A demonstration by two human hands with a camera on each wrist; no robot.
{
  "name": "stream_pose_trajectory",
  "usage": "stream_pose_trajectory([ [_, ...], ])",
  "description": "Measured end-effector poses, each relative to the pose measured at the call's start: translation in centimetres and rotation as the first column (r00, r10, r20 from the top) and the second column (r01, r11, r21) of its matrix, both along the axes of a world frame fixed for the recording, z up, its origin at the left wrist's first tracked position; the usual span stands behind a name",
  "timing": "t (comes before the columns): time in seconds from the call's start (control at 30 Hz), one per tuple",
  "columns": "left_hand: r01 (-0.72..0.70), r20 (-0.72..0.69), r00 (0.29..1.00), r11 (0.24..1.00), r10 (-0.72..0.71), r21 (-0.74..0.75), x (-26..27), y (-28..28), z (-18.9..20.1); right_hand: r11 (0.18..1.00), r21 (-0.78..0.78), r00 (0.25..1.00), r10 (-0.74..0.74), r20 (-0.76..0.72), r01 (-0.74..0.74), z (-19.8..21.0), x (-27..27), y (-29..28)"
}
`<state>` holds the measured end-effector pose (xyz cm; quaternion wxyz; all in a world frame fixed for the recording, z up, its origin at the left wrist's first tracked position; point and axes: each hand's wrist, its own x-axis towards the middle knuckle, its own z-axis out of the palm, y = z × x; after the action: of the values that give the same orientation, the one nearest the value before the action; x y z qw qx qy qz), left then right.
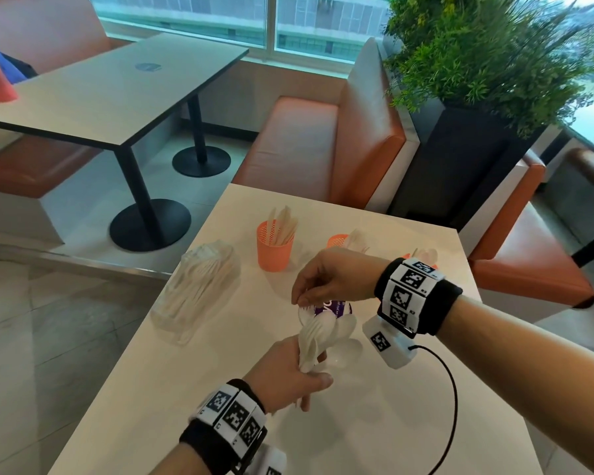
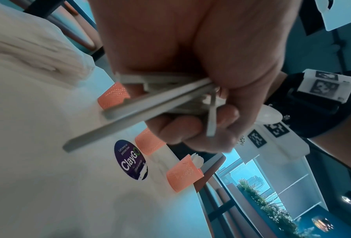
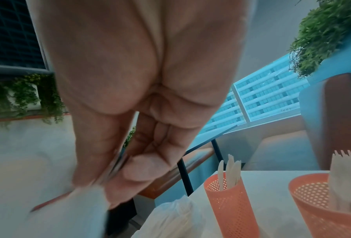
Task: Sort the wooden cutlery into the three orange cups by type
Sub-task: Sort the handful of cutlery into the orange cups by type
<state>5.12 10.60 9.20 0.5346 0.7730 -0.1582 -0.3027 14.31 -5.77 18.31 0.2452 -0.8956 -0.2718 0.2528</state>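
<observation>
Clutching spoon bundle (image 1: 318, 337) in left grip (image 1: 285, 375), right grip (image 1: 330, 279) pinching one spoon tip

Taking the left orange cup (image 1: 274, 246) as landmark: bare desk (image 1: 240, 214) lies behind it and wide open desk well in front; a clear bag of cutlery (image 1: 198, 289) blocks its left, and two more cups (image 1: 336, 240) stand to its right
</observation>
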Motion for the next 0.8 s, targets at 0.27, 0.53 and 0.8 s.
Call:
stream_pose_trajectory([
  [0.27, 0.008, -0.100, 0.995, 1.000, -0.010, -0.028, 0.0, 0.7, 0.1, 0.990, 0.010, 0.976, 0.143, -0.166, -0.143, 2.0, -2.0, 0.6],
  [0.53, -0.007, -0.108, 0.994, 0.996, -0.003, -0.094, 0.4, 0.8, -0.3, 0.996, 0.026, 0.996, 0.092, -0.024, -0.091, 1.2, -1.1, 0.7],
  [0.8, -0.137, -0.248, 0.966, 0.954, 0.069, -0.266, 0.6, 1.4, -0.7, 0.990, 0.130, 0.979, -0.034, -0.200, 0.060, 1.1, -0.4, -0.9],
])
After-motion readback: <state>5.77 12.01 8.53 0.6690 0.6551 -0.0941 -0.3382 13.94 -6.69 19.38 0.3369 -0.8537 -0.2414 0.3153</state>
